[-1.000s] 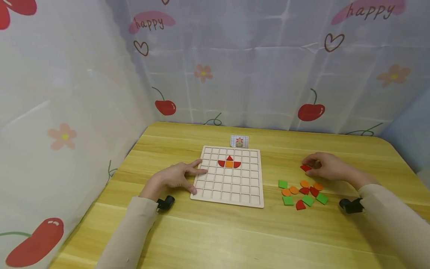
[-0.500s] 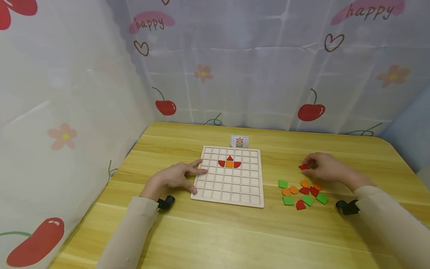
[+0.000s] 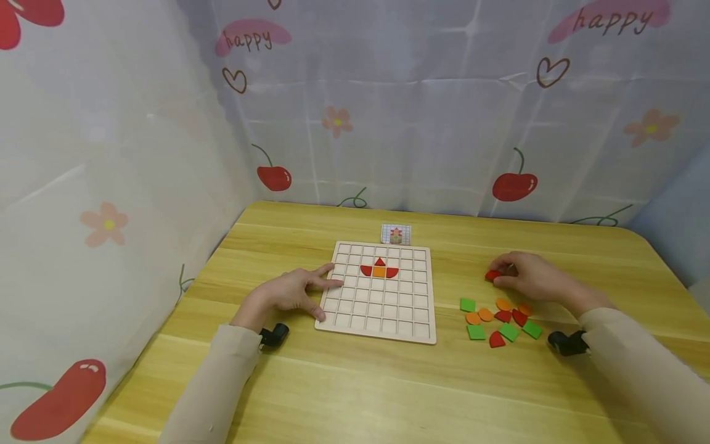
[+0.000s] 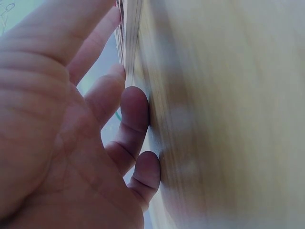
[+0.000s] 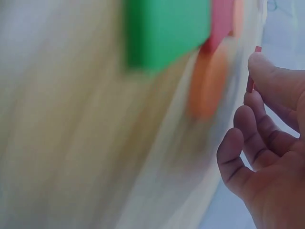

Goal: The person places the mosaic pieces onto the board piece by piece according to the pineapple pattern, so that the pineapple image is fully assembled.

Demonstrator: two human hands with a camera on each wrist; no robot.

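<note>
On the board (image 3: 383, 312), left hand (image 3: 290, 288) rests spread; right hand (image 3: 529, 275) pinches a red tile (image 3: 490, 276).

You are facing the surface (image 3: 344, 388), where the grid board (image 3: 391, 311) is lying, with the card (image 3: 396, 235) sitting just behind its far edge. In the board's far half, the square inlay (image 3: 379, 271) is lying between two quarter inlays (image 3: 367, 271), and the triangle inlay (image 3: 379, 262) is sitting directly behind it. Your left grip (image 3: 289, 291) is resting on the board's left edge. Well to the board's right, the loose pieces (image 3: 508, 332) are lying clustered. Behind that cluster, your right grip (image 3: 529, 275) is holding the pinched piece (image 3: 491, 276) on its left side. The curtain (image 3: 416, 135) is hanging behind the surface.
</note>
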